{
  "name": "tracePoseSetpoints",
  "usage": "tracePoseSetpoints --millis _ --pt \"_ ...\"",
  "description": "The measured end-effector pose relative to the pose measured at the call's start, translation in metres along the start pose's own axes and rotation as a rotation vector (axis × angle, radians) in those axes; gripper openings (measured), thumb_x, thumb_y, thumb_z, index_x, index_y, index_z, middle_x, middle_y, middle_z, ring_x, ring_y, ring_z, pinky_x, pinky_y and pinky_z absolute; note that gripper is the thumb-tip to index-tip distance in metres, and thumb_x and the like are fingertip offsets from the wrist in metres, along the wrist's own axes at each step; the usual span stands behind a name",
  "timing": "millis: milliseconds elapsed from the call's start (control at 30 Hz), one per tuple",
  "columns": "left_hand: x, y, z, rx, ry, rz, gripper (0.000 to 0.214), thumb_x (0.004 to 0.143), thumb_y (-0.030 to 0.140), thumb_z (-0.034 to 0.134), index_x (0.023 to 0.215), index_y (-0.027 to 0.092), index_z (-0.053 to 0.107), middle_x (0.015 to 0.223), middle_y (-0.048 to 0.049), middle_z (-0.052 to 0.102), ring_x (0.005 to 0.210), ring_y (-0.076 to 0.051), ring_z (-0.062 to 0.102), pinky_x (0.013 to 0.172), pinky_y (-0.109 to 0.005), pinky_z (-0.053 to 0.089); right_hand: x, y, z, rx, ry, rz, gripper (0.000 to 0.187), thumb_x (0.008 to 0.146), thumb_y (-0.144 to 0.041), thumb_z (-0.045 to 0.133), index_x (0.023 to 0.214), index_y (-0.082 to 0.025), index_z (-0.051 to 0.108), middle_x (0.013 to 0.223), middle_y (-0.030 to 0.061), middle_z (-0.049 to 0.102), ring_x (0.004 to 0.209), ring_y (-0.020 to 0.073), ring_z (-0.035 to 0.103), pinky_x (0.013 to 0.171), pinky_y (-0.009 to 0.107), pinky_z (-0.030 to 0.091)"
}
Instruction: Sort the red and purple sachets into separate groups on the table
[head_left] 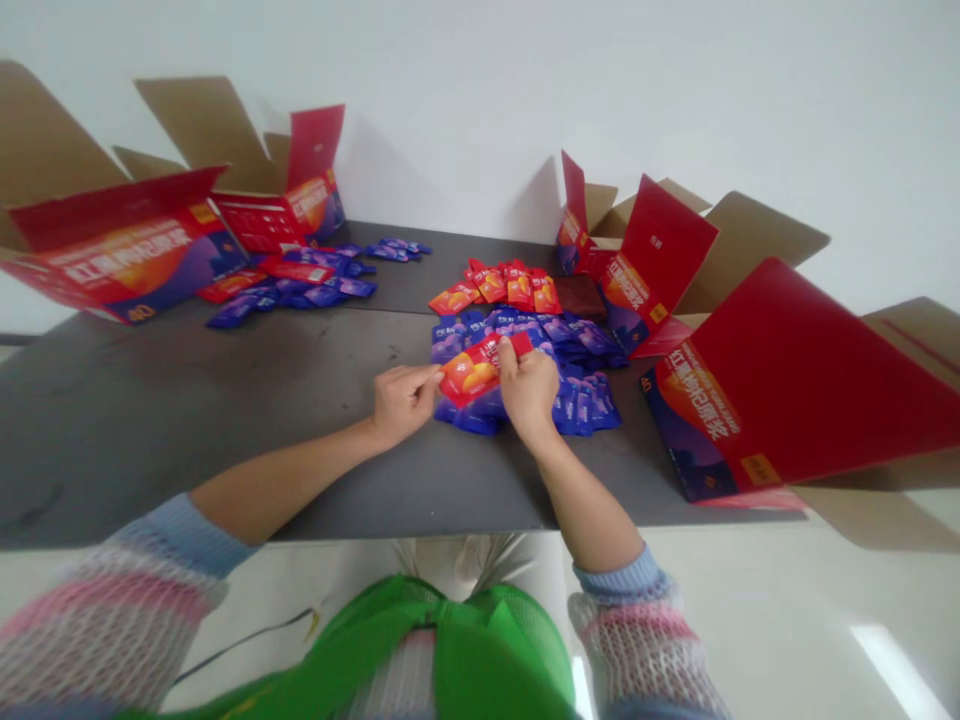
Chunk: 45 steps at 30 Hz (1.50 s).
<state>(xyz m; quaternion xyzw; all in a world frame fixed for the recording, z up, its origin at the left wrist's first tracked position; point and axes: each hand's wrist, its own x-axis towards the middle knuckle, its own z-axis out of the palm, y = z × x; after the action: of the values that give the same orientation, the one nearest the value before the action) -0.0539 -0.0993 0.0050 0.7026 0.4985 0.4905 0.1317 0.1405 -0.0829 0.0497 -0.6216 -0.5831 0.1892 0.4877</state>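
The fingers (433, 374) of my left hand (403, 403) are pinched narrow on the left end of a red packet (471, 370), and the fingers (507, 358) of my right hand (529, 392) are closed on its other end, so the packet is held between both hands, slanted, just over a heap of purple packets (579, 405) lying on the dark tabletop (150, 420). Just past the heap, a row of orange-red packets (499, 287) lies close together. Further left, more purple packets and a few red ones (300, 290) are spread out, with a small bunch of purple packets (397, 250) beyond them. Open cardboard boxes with red printed flaps stand around the edges: two at the far left (127, 245), one at the far right (652, 255), and a large one (780, 375) close by my right hand, tilted at the tabletop's edge. Striped knitted sleeves (142, 620) cover my forearms near the wrists, and something green and mesh-like (442, 650) shows below the tabletop
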Motion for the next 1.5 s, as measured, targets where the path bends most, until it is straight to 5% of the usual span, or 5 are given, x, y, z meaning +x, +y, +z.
tracePoseSetpoints --millis 400,700,933,1167,1500 --pt "-0.002 0.002 -0.002 0.249 0.015 0.222 0.033 0.092 0.036 0.051 0.071 0.021 0.071 0.061 -0.0058 0.062 0.058 -0.018 0.057 0.067 -0.032 0.038 0.008 0.002 0.001 -0.279 0.152 -0.215 0.053 0.105 -0.046 0.032 0.108 -0.017 0.075 0.077 0.0094 0.063 0.093 0.0262 0.065 0.100 0.045 0.042" --pt "0.009 -0.011 0.001 0.436 0.075 0.379 0.030 0.091 0.032 0.050 0.069 0.019 0.067 0.060 -0.0072 0.065 0.055 -0.018 0.056 0.062 -0.033 0.033 0.015 0.001 0.009 -0.641 0.070 -0.247 0.051 0.104 -0.049 0.037 0.153 -0.034 0.043 0.133 0.0099 0.057 0.118 0.0250 0.059 0.118 0.049 0.028" --pt "0.010 -0.010 0.008 0.234 0.142 0.103 0.036 0.092 0.037 0.047 0.064 0.018 0.060 0.053 -0.0030 0.054 0.051 -0.015 0.046 0.056 -0.030 0.031 0.014 -0.001 -0.009 -0.468 0.253 -0.256 0.059 0.105 -0.047 0.031 0.161 -0.037 0.014 0.162 0.0111 0.021 0.142 0.0258 0.039 0.112 0.045 0.039" --pt "0.002 -0.005 0.009 -0.213 0.210 -0.223 0.042 0.091 0.044 0.048 0.058 0.019 0.050 0.049 0.0012 0.043 0.049 -0.013 0.042 0.051 -0.025 0.033 -0.017 -0.008 0.016 0.100 -0.044 -0.149 0.068 0.105 -0.050 0.011 0.161 -0.014 0.000 0.140 0.0192 0.052 0.133 0.0233 0.050 0.112 0.045 0.039" --pt "-0.009 0.005 0.032 0.136 0.005 0.233 0.039 0.097 0.033 0.035 0.075 0.018 0.064 0.066 -0.0072 0.068 0.059 -0.018 0.061 0.062 -0.028 0.043 0.006 -0.018 0.003 0.028 -0.019 -0.132 0.030 0.103 -0.038 0.029 0.094 -0.022 0.053 0.085 0.0038 0.062 0.082 0.0193 0.059 0.081 0.031 0.047"
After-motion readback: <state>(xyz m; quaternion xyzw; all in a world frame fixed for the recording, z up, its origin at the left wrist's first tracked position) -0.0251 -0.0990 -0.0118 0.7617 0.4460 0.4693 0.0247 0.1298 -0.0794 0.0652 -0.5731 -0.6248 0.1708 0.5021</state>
